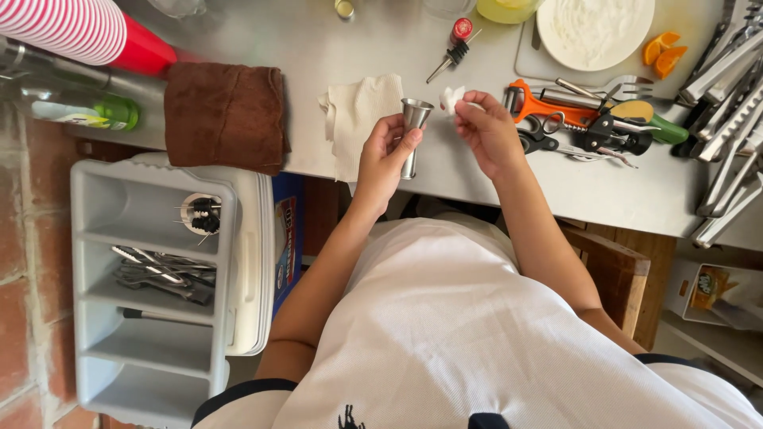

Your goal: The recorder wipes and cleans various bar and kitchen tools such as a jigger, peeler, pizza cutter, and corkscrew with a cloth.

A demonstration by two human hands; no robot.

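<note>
a counter point(334, 48) ran across the top of the view. near its middle the left hand point(383, 155) held a metal jigger point(413, 131) upright, and just right of it the right hand point(486, 131) pinched a wad of tissue point(451, 99). a paper napkin point(358, 119) lay left of the jigger, a folded cloth point(226, 111) further left, over the counter's edge. right of the hands lay a heap of bar tools point(588, 123), a plate point(594, 32) behind them. below the cloth stood a cutlery tray point(99, 238) holding utensils point(163, 274).
</note>
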